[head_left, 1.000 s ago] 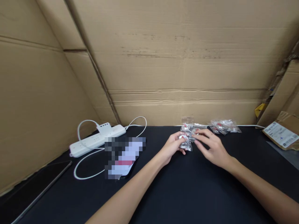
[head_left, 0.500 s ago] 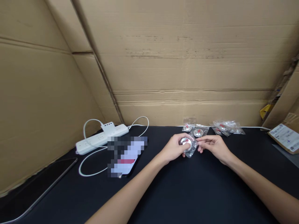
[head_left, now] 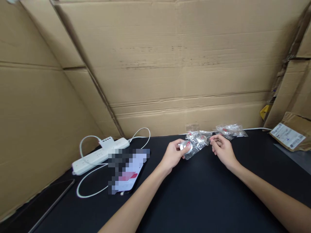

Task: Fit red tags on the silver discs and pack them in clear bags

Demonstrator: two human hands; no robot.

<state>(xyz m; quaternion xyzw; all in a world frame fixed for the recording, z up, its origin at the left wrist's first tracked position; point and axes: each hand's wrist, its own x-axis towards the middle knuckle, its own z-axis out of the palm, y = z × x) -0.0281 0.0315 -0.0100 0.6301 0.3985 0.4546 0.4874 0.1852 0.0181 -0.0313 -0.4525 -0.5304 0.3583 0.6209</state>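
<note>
My left hand [head_left: 173, 153] is closed on a round silver disc [head_left: 186, 148] with a red piece on it, inside a clear plastic bag [head_left: 195, 152]. The thumb presses on the disc's face. To the right, my right hand [head_left: 223, 150] has its fingers curled and thumb and forefinger pinched together near the far edge of the clear plastic. What is between those fingertips is too small to make out. Just behind the held bag lie two more bagged silver discs with red pieces, one a bagged disc [head_left: 202, 139] close to the plastic in my hand.
A pile of similar bagged discs [head_left: 229, 130] lies by the cardboard wall [head_left: 170, 74]. At left are a white power strip [head_left: 97, 157] with a charger and cable, a partly blurred phone [head_left: 132, 171] and a dark tablet-like slab [head_left: 46, 204]. A labelled brown package [head_left: 289, 136] sits at right.
My hands have moved apart: the left went leftward with the bagged disc, while the right drew away from it. The clear plastic now stretches out to the disc's right. The view has shifted slightly.
</note>
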